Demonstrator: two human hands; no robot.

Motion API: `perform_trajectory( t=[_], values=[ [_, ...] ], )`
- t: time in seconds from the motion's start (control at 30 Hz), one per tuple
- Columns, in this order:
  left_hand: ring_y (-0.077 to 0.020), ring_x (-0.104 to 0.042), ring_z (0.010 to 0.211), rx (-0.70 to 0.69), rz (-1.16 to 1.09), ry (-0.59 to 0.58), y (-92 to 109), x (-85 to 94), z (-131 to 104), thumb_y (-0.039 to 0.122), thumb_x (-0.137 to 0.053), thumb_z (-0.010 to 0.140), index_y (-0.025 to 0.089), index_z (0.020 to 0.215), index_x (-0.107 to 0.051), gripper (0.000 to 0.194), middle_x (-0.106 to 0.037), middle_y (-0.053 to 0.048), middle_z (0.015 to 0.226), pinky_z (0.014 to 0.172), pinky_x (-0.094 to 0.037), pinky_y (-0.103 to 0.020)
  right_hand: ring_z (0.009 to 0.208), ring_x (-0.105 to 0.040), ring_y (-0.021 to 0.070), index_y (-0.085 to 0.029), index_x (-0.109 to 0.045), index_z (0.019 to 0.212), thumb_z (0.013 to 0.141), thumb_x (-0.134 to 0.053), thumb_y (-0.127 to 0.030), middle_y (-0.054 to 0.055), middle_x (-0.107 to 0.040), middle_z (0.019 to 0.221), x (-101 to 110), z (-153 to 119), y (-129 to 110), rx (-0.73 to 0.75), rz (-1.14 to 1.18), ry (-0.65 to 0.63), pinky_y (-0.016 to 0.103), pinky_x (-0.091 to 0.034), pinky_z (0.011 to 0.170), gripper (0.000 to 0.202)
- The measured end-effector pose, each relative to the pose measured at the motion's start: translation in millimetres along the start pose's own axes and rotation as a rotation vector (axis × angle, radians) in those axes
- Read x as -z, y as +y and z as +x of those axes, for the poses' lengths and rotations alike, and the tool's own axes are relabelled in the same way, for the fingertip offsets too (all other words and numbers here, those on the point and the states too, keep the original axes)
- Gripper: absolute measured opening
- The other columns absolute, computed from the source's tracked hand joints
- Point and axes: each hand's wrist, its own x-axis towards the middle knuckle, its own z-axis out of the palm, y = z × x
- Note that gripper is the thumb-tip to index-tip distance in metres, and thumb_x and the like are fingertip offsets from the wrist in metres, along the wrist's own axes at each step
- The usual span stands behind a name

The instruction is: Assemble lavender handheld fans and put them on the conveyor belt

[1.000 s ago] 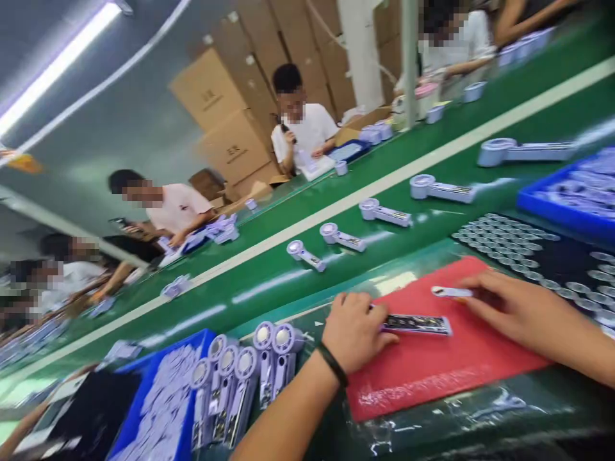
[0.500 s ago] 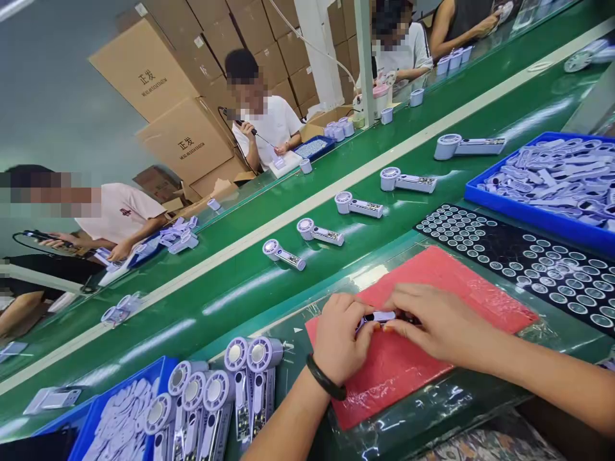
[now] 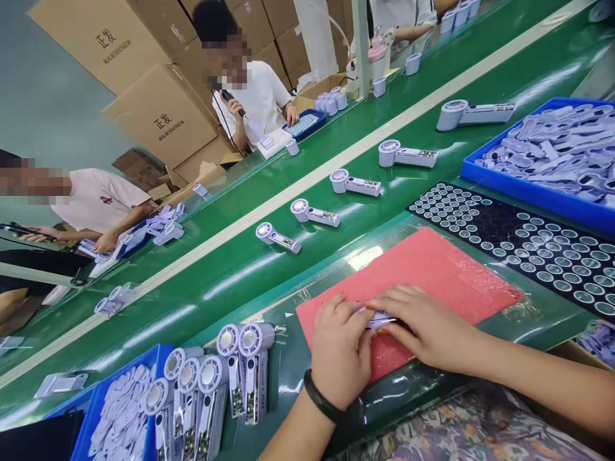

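Over the red mat (image 3: 456, 275), both my hands are closed round a lavender handheld fan (image 3: 380, 319), which is mostly hidden by my fingers. A pale strip of its casing with dark lettering shows between them. My left hand (image 3: 342, 339), with a dark bangle at the wrist, grips one end. The other end is pinched between the thumb and fingers of my right hand (image 3: 416, 320). Left of my left hand stand several lavender fans (image 3: 252, 342) with round heads and exposed circuit boards in their handles.
Several fans (image 3: 355, 183) lie in a row on the green conveyor belt (image 3: 230, 307). To the right are a black sheet of round stickers (image 3: 500, 224) and a blue tray (image 3: 468, 171) of lavender covers. Another blue bin (image 3: 161, 358) stands at lower left. Co-workers sit across the belt.
My hands have turned the fan slightly, so lettering now shows on its casing. My right fingers have shifted along it. The whole view has shifted a little.
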Motion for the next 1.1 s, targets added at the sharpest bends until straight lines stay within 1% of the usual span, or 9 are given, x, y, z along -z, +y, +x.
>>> perform_trajectory(
  t=[0.27, 0.4, 0.5, 0.6, 0.73, 0.8, 0.9, 1.0, 1.1],
  values=[
    [-0.0179, -0.056, 0.116, 0.034, -0.083, 0.013, 8.8, 0.8, -4.1, 0.009, -0.061, 0.088, 0.024, 0.121, -0.057, 0.036, -0.065, 0.001, 0.121, 0.123, -0.031, -0.048, 0.116, -0.05, 0.0252, -0.023, -0.055, 0.133, 0.102, -0.047, -0.03, 0.008, -0.059, 0.125, 0.9, -1.0, 3.5, 0.043, 0.089, 0.001, 0.05, -0.04, 0.103, 0.033],
    [-0.0211, -0.049, 0.125, 0.098, -0.08, 0.035, 6.6, 2.8, -3.4, 0.007, -0.057, 0.088, 0.028, 0.125, -0.056, 0.042, -0.064, 0.002, 0.124, 0.116, -0.038, -0.047, 0.11, -0.052, 0.0266, -0.021, -0.059, 0.126, 0.101, -0.046, -0.031, 0.01, -0.06, 0.12, 0.4, 0.4, 2.4, 0.024, 0.093, 0.011, 0.051, -0.041, 0.098, 0.03],
    [-0.0235, -0.047, 0.126, 0.025, -0.078, -0.042, -3.8, 12.7, 7.2, 0.014, -0.066, 0.087, 0.026, 0.129, -0.054, 0.045, -0.063, -0.001, 0.125, 0.115, -0.038, -0.048, 0.109, -0.054, 0.0275, -0.023, -0.061, 0.125, 0.103, -0.042, -0.037, 0.009, -0.062, 0.117, 4.3, 7.9, 4.8, -0.019, 0.119, -0.02, 0.05, -0.043, 0.096, 0.032],
    [-0.0284, -0.046, 0.125, -0.023, 0.063, -0.121, -11.5, 19.6, 21.9, 0.025, -0.084, 0.075, 0.023, 0.125, -0.057, 0.056, -0.058, -0.006, 0.125, 0.112, -0.039, -0.052, 0.111, -0.056, 0.0262, -0.025, -0.062, 0.127, 0.104, -0.038, -0.041, 0.007, -0.062, 0.122, 9.1, 19.1, 8.2, -0.082, 0.147, -0.051, 0.048, -0.047, 0.096, 0.036],
    [-0.0259, -0.053, 0.107, 0.025, 0.272, -0.207, -16.7, 24.6, 42.0, 0.017, -0.078, 0.078, 0.022, 0.111, -0.063, 0.036, -0.059, -0.005, 0.113, 0.093, -0.049, -0.045, 0.112, -0.059, 0.0236, -0.02, -0.061, 0.125, 0.105, -0.031, -0.041, 0.008, -0.062, 0.124, 18.7, 26.1, 12.1, -0.131, 0.208, 0.008, 0.043, -0.049, 0.098, 0.042],
    [-0.0234, -0.055, 0.102, 0.01, 0.342, -0.249, -29.1, 41.2, 50.0, 0.011, -0.07, 0.081, 0.023, 0.105, -0.066, 0.026, -0.061, -0.004, 0.11, 0.091, -0.05, -0.041, 0.114, -0.059, 0.0245, -0.02, -0.06, 0.127, 0.105, -0.031, -0.043, 0.009, -0.061, 0.126, 30.9, 21.1, 16.1, -0.151, 0.165, 0.055, 0.043, -0.05, 0.099, 0.044],
    [-0.026, -0.053, 0.116, 0.017, 0.609, -0.214, -83.4, 92.8, 57.6, 0.005, -0.064, 0.08, 0.026, 0.103, -0.072, 0.032, -0.061, -0.005, 0.12, 0.103, -0.047, -0.042, 0.122, -0.054, 0.0268, -0.021, -0.058, 0.132, 0.104, -0.034, -0.041, 0.009, -0.058, 0.134, 62.7, 5.1, 29.0, -0.173, -0.023, 0.144, 0.045, -0.048, 0.102, 0.042],
    [-0.0369, -0.047, 0.13, 0.103, 0.95, -0.122, -185.6, 147.5, 70.0, 0.007, -0.055, 0.083, 0.027, 0.103, -0.077, 0.035, -0.057, -0.012, 0.13, 0.107, -0.044, -0.053, 0.121, -0.055, 0.0269, -0.021, -0.06, 0.131, 0.104, -0.037, -0.038, 0.009, -0.057, 0.133, 106.1, -12.5, 51.3, -0.255, -0.217, 0.289, 0.045, -0.05, 0.101, 0.039],
    [-0.0424, -0.044, 0.134, 0.115, 0.98, -0.05, -287.9, 171.0, 92.5, 0.007, -0.036, 0.09, 0.026, 0.112, -0.076, 0.05, -0.054, -0.017, 0.136, 0.099, -0.048, -0.059, 0.113, -0.058, 0.0275, -0.019, -0.062, 0.127, 0.104, -0.041, -0.037, 0.011, -0.059, 0.128, 152.9, -22.8, 80.6, -0.425, -0.481, 0.461, 0.045, -0.052, 0.095, 0.036]
  ],
)
